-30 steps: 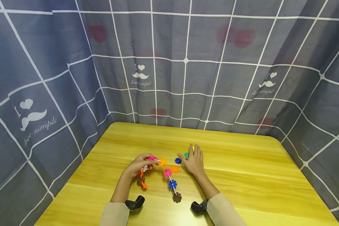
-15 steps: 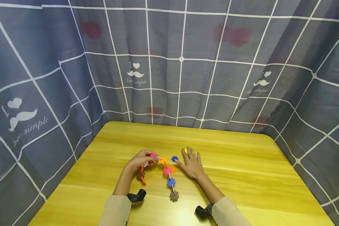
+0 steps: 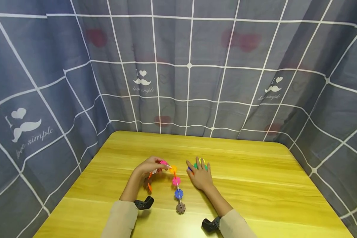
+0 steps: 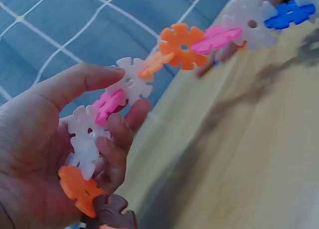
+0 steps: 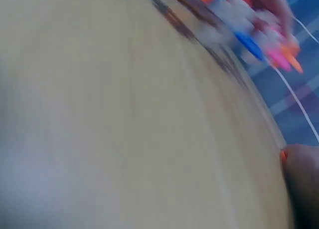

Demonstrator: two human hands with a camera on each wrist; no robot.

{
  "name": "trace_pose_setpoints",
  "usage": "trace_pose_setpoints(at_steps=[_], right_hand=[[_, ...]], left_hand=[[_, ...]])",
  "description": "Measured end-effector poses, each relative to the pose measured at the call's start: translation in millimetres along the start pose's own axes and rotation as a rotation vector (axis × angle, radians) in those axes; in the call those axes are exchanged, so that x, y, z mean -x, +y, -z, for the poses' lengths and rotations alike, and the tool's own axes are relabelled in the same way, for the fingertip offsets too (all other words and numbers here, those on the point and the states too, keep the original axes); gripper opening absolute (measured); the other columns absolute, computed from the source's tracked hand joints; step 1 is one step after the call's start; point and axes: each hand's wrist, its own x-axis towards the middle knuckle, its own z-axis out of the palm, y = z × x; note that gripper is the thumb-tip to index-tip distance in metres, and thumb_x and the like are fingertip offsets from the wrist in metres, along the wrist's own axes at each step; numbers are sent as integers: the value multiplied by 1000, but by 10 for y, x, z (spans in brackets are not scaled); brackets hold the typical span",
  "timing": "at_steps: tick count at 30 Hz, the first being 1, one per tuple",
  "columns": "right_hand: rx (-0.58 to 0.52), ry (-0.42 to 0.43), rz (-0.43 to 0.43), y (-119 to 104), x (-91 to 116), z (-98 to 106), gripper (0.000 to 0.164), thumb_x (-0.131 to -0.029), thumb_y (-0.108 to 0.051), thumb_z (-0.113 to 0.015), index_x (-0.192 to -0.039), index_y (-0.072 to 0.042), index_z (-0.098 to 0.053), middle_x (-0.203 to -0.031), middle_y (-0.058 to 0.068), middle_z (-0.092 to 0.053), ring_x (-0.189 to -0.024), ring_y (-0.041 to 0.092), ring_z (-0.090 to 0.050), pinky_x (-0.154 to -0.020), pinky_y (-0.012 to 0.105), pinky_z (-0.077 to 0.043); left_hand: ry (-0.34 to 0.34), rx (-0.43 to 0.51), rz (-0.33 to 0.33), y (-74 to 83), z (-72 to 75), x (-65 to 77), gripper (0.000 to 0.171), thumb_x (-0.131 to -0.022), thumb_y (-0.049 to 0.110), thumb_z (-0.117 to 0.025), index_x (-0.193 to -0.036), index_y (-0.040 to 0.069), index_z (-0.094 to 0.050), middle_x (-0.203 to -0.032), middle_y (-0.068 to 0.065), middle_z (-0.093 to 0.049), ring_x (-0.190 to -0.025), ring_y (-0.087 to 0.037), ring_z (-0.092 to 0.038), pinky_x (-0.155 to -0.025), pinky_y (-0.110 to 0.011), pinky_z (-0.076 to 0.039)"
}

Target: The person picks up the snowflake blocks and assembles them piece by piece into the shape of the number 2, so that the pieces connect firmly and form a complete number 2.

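Observation:
My left hand (image 3: 150, 167) holds a chain of interlocked plastic snowflake discs (image 4: 183, 47) up off the table. Its thumb and index finger pinch a white disc (image 4: 132, 80); the lower part of the chain curls along the palm. From the fingers the other end runs down past a pink disc (image 3: 176, 180) and a blue disc (image 3: 178, 193) to a brown disc (image 3: 180, 208). My right hand (image 3: 201, 178) lies palm down with fingers spread over loose discs. Among these a green disc (image 3: 196, 165) and a yellow disc (image 3: 202, 160) show, partly hidden by the fingers.
The hands work over a yellow wood-grain table (image 3: 250, 185) with rounded far corners. A grey-blue checked curtain (image 3: 172, 79) hangs behind it and along both sides. Black wrist devices (image 3: 144, 203) sit at the sleeves. The right wrist view is blurred.
The right hand has shifted slightly left and onto the loose blue and orange discs, which are now mostly covered. The left hand keeps its pinch on the snowflake disc chain.

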Motion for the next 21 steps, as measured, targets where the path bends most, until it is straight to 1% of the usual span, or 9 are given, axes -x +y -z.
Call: trace_pose_setpoints(at_steps=[3,5,8,12,14,16,17,19,21], right_hand=[[-21,46,-77,377,168,124,44,-99,-43,-33,-140,-29,-40,-148,20,-22,-135,41,-12,-103,63,-2],[-9,87,-122,622,326,204,43,-99,-41,-34,-140,-28,-42,-147,22,-23,-134,43,-14,-103,64,-4],[-13,131,-148,864,562,307,42,-99,-39,-37,-138,-25,-45,-145,24,-25,-133,45,-15,-101,66,-5],[-71,145,-77,927,793,358,45,-98,-40,-40,-138,-21,-45,-145,25,-26,-132,47,-16,-100,67,-7],[-149,169,-46,893,859,356,48,-96,-40,-44,-139,-18,-43,-145,24,-26,-133,45,-18,-101,66,-9],[-234,243,-24,862,906,358,50,-93,-36,-54,-137,-15,-46,-144,21,-31,-132,43,-23,-99,64,-19],[-266,288,-17,851,938,370,49,-90,-33,-59,-134,-13,-50,-142,20,-35,-130,41,-27,-98,60,-27],[-309,385,-13,843,1019,407,44,-83,-26,-70,-123,-12,-60,-134,17,-45,-123,35,-36,-92,53,-34],[-274,455,-4,856,1126,454,37,-76,-22,-77,-110,-12,-68,-122,15,-54,-112,30,-42,-82,45,-39]], left_hand=[[11,8,-20,-11,-128,-169,21,-82,16,-70,-92,-2,-67,-75,-16,-56,-60,-19,-45,-54,-27,-38],[26,-4,-39,-19,-217,-302,24,-81,17,-71,-96,-1,-67,-80,-11,-58,-65,-19,-47,-58,-28,-41],[39,-52,-73,-14,-327,-505,29,-82,20,-70,-104,1,-66,-90,-8,-62,-71,-20,-52,-62,-30,-44],[9,-203,-128,34,-444,-743,34,-83,21,-68,-112,2,-65,-102,-9,-64,-78,-19,-55,-65,-29,-47],[-2,-291,-149,75,-516,-836,34,-84,21,-67,-114,4,-65,-107,-9,-63,-86,-18,-57,-71,-30,-48],[-8,-352,-170,111,-602,-920,34,-84,20,-66,-115,4,-65,-111,-10,-63,-95,-20,-57,-78,-32,-48],[-9,-368,-173,123,-651,-966,34,-84,19,-66,-115,5,-65,-112,-10,-63,-96,-21,-57,-79,-32,-47],[1,-388,-188,166,-756,-1038,34,-85,16,-65,-117,5,-64,-114,-10,-62,-100,-24,-57,-83,-36,-47],[51,-425,-263,219,-853,-1079,34,-85,12,-63,-118,4,-62,-117,-12,-60,-106,-28,-55,-89,-41,-44]])
